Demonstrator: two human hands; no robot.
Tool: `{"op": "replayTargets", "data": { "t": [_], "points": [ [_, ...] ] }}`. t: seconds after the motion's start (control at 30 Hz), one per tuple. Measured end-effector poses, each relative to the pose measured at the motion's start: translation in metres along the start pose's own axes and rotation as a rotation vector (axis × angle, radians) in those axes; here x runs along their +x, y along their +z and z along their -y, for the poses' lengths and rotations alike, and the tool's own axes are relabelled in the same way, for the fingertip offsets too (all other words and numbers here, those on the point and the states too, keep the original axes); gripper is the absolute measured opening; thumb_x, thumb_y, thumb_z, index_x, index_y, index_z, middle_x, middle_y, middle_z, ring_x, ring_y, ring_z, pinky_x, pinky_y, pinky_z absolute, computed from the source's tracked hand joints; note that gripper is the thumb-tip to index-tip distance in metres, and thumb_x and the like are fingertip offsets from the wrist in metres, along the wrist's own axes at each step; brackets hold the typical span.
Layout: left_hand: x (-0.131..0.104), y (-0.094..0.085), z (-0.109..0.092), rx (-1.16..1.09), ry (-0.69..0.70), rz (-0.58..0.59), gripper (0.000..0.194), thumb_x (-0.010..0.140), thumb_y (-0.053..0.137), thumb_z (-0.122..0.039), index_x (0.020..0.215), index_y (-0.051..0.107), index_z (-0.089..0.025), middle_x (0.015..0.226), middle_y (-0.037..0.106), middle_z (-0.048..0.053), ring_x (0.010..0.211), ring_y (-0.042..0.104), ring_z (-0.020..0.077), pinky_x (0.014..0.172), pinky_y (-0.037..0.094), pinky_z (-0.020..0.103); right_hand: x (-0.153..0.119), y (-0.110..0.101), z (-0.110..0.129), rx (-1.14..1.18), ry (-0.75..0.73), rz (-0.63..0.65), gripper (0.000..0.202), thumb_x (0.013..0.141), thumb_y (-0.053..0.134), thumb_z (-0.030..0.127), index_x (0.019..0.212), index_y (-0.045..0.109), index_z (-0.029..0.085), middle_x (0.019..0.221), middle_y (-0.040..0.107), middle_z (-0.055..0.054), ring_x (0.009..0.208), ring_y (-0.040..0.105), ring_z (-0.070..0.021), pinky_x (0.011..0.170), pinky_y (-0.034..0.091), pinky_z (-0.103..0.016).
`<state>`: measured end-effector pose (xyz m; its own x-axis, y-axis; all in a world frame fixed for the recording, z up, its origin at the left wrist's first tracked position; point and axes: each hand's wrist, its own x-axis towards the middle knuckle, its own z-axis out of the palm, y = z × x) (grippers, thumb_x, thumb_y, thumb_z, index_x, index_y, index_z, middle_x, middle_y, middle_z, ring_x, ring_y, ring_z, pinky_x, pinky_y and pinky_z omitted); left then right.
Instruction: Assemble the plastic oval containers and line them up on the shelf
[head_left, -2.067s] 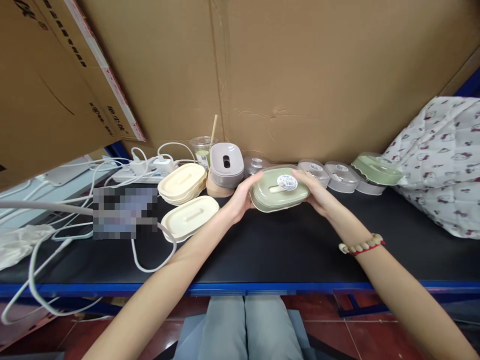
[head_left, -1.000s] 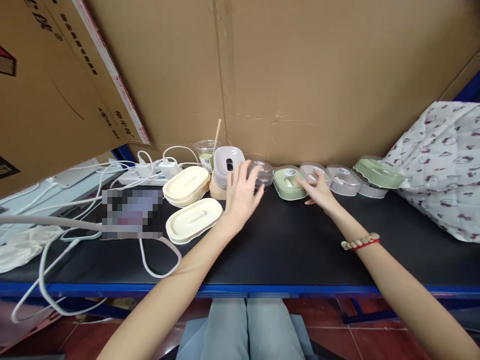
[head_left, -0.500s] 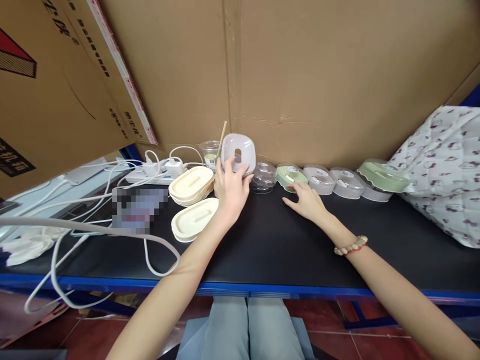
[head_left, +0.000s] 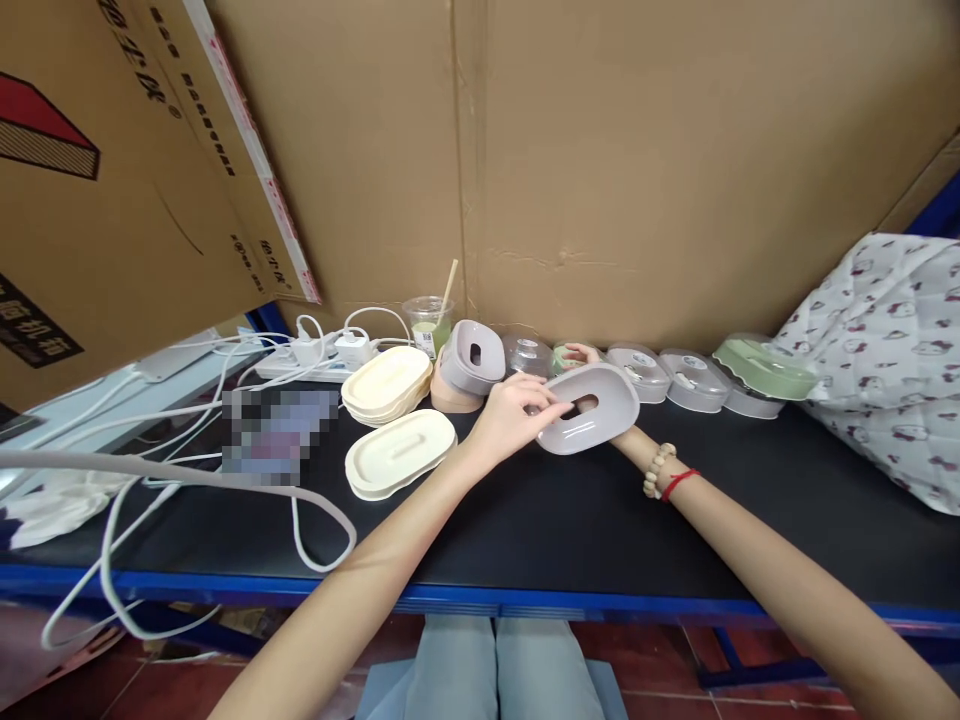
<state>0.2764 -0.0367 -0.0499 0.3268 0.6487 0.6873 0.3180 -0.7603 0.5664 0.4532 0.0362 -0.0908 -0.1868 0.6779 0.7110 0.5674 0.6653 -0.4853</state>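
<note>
My left hand (head_left: 517, 412) pinches the near left edge of a grey oval plastic cover (head_left: 611, 412) with a slot in its middle, held tilted above the table. Behind that cover, my right hand (head_left: 583, 353) is mostly hidden; its visible fingers curl over a green oval container (head_left: 561, 358) in the back row. More grey slotted covers (head_left: 480, 358) sit stacked to the left of a clear dome lid (head_left: 527, 356). Cream oval trays (head_left: 386, 385) form a pile, and another cream tray (head_left: 401, 452) lies nearer me.
Grey containers with clear lids (head_left: 639, 372) and a green one (head_left: 769, 366) line the back right, beside a patterned cloth (head_left: 885, 370). A drink cup (head_left: 429, 325) stands behind the trays. White cables (head_left: 187, 470) and a power strip (head_left: 300, 365) occupy the left. Cardboard (head_left: 600, 170) rises behind.
My left hand has brought a grey cover from the stack rightward and nearer me. My right hand has reached farther back to the green container.
</note>
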Motion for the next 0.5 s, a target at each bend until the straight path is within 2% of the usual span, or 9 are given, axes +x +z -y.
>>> {"op": "replayTargets", "data": {
  "t": [0.17,0.27,0.37,0.43,0.5],
  "points": [
    [-0.001,0.004,-0.004,0.254,-0.292,0.155,0.007,0.076,0.07,-0.026,0.075,0.066,-0.02,0.098,0.061,0.003,0.077,0.064,0.0158,0.076,0.054,0.032,-0.002,-0.016,0.003,0.066,0.045,-0.014,0.014,0.071,0.052,0.031,0.082,0.057,0.025,0.085,0.068,-0.006,0.084,0.065,-0.0248,0.083,0.054,-0.045],
    [0.0,0.0,-0.009,0.343,-0.444,0.202,0.025,0.074,0.07,-0.023,0.097,0.06,-0.023,0.107,0.057,0.003,0.09,0.065,0.0195,0.083,0.053,0.035,-0.002,-0.03,0.008,0.06,0.118,-0.063,0.017,0.074,0.047,0.025,0.084,0.06,0.022,0.086,0.068,-0.006,0.077,0.065,-0.0215,0.072,0.055,-0.039],
    [0.001,-0.006,-0.013,0.42,-0.535,0.306,0.042,0.073,0.068,-0.022,0.112,0.053,-0.024,0.114,0.057,0.006,0.103,0.063,0.0259,0.088,0.051,0.04,0.0,-0.045,0.019,-0.028,0.223,-0.211,0.02,0.075,0.043,0.021,0.081,0.062,0.02,0.091,0.067,-0.008,0.069,0.064,-0.0182,0.059,0.052,-0.033],
    [0.0,-0.007,-0.015,0.454,-0.554,0.377,0.047,0.073,0.066,-0.025,0.118,0.051,-0.023,0.121,0.056,0.009,0.105,0.063,0.0296,0.089,0.05,0.042,0.003,-0.049,0.035,-0.078,0.251,-0.314,0.019,0.076,0.043,0.02,0.081,0.062,0.019,0.092,0.066,-0.008,0.069,0.064,-0.0178,0.054,0.05,-0.03],
    [-0.001,-0.003,-0.015,0.44,-0.584,0.389,0.05,0.075,0.065,-0.027,0.122,0.05,-0.022,0.126,0.056,0.011,0.108,0.063,0.0315,0.091,0.049,0.043,0.007,-0.044,0.06,-0.077,0.179,-0.309,0.016,0.077,0.046,0.021,0.083,0.062,0.02,0.091,0.066,-0.007,0.073,0.064,-0.0178,0.053,0.049,-0.028]
  ]
}}
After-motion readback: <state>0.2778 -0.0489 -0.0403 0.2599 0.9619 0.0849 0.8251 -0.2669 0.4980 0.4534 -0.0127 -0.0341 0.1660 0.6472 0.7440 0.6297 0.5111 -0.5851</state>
